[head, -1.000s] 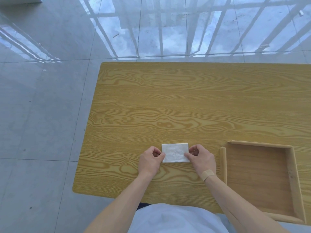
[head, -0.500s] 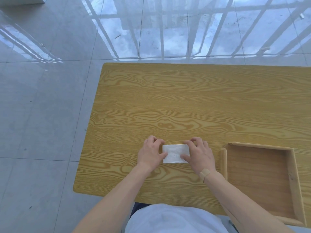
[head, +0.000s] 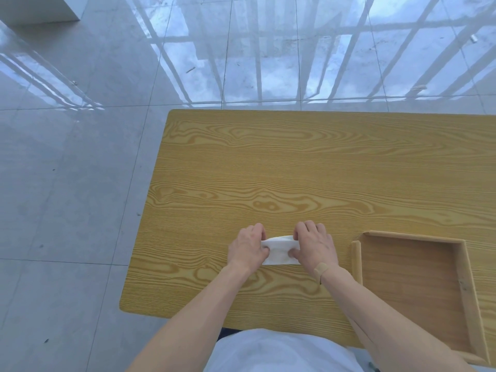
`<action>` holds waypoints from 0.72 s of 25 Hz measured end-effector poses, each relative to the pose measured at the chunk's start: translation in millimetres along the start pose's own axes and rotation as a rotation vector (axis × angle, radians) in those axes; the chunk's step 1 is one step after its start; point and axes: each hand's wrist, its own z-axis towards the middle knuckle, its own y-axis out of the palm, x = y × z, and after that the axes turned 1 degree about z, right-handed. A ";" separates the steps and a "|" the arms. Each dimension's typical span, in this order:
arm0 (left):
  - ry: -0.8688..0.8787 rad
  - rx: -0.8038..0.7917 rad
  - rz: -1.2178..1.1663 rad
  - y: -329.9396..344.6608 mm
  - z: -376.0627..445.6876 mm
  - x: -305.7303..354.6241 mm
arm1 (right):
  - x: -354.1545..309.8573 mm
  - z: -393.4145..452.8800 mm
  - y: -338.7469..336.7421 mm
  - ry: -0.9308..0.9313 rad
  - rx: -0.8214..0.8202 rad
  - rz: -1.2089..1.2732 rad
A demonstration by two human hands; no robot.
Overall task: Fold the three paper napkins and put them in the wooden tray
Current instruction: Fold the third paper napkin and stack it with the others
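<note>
Hands meet on the counter [head: 268, 162]: left hand [head: 248, 248] and right hand [head: 315, 247] each pinch one end of the napkin [head: 280, 249], its long axis left-right. Tray [head: 359, 261] lies at 3 o'clock, nearer the right hand.

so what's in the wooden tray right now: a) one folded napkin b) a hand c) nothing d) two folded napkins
c, the wooden tray shows only its bare floor, while the one napkin in view lies on the table, held between the left hand and right hand.
</note>
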 end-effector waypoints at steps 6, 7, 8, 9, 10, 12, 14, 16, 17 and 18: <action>0.005 0.025 -0.199 -2.3 -17.8 0.6 | 4.4 -21.6 1.7 0.056 0.016 0.211; 0.030 0.026 -0.210 -3.0 -20.7 -0.2 | 5.5 -27.2 2.1 0.044 0.023 0.221; 0.055 0.032 -0.219 -4.0 -24.0 -1.4 | 6.2 -33.3 2.2 0.032 0.037 0.236; 0.073 0.043 -0.231 -5.4 -27.0 -2.7 | 6.8 -39.1 1.9 0.025 0.056 0.263; 0.079 0.051 -0.256 -6.9 -30.4 -4.0 | 6.9 -44.8 1.3 0.020 0.074 0.302; 0.084 0.049 -0.343 -10.7 -37.3 -7.1 | 6.6 -55.8 1.7 0.001 0.114 0.373; 0.107 0.042 -0.431 -14.3 -44.7 -9.6 | 6.5 -66.2 3.1 -0.027 0.162 0.404; 0.107 0.039 -0.494 -13.6 -50.7 -13.0 | 6.4 -73.4 6.4 -0.038 0.187 0.428; 0.103 0.041 -0.510 -11.9 -53.5 -14.7 | 6.4 -76.3 8.7 -0.037 0.187 0.435; 0.097 0.039 -0.514 -9.6 -56.0 -15.9 | 6.1 -78.6 11.3 -0.032 0.182 0.438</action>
